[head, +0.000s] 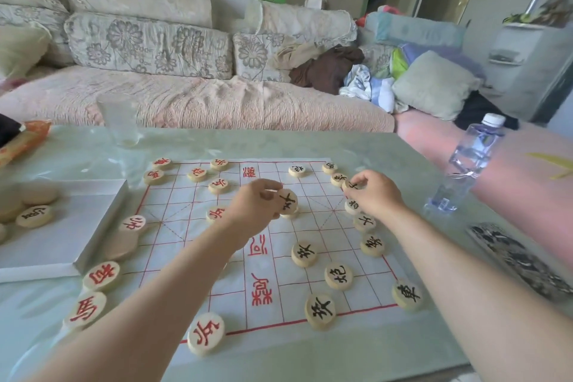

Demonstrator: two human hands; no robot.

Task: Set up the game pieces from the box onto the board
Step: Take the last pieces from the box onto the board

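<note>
Left grip: your left hand [257,206] pinched a black-lettered disc [287,201] between thumb and curled fingers, tipped up on edge over the middle of the board [328,226].
Right grip: your right hand [376,195] held a second black piece [351,185] in its fingertips at the board's far right edge, close beside the pieces already lying there.
Under the left hand: a pale disc [290,214] lay just beneath the lifted one, mostly hidden.
Black side: a column of black pieces [372,244] ran down the right edge, and four more black pieces [338,276] sat flat on the near right part of the grid.
Red side: red pieces [219,185] lay spread over the far left of the board, others trailed off its left edge, and one red disc [206,332] rested at the near edge beside your left forearm.
Box: the white box [102,226] lay flat just left of the board, with a few boxed pieces [34,216] inside it.
Table: the pale table [217,143] also carried a clear tumbler [119,121] beyond the board's far left corner and a water bottle [465,164] standing upright to the right.
</note>
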